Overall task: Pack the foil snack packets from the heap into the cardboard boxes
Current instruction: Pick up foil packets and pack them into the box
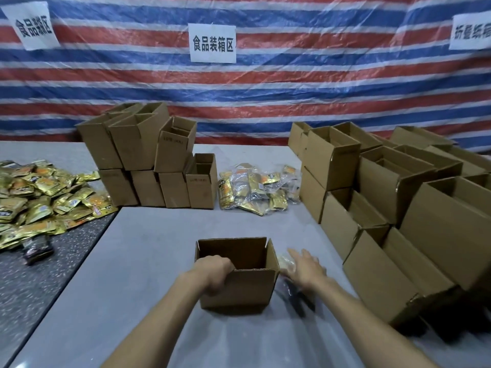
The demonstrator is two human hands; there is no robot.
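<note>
An open cardboard box (239, 288) stands on the grey table (148, 261) right in front of me, and it looks empty inside. My left hand (214, 270) grips its near left rim, fingers curled over the edge. My right hand (305, 266) hovers flat with fingers spread just right of the box, above a pale, blurred packet (285, 262) and a dark one (296, 296). A small heap of gold foil packets (255, 189) lies at the back centre. A larger heap (39, 197) covers the dark table at the left.
Stacked empty cardboard boxes (148, 155) stand at the back left of the grey table. More open boxes (398, 197) are piled along the right side. A striped tarpaulin wall (265, 83) with paper signs closes the back. A dark packet (37, 249) lies by the left heap.
</note>
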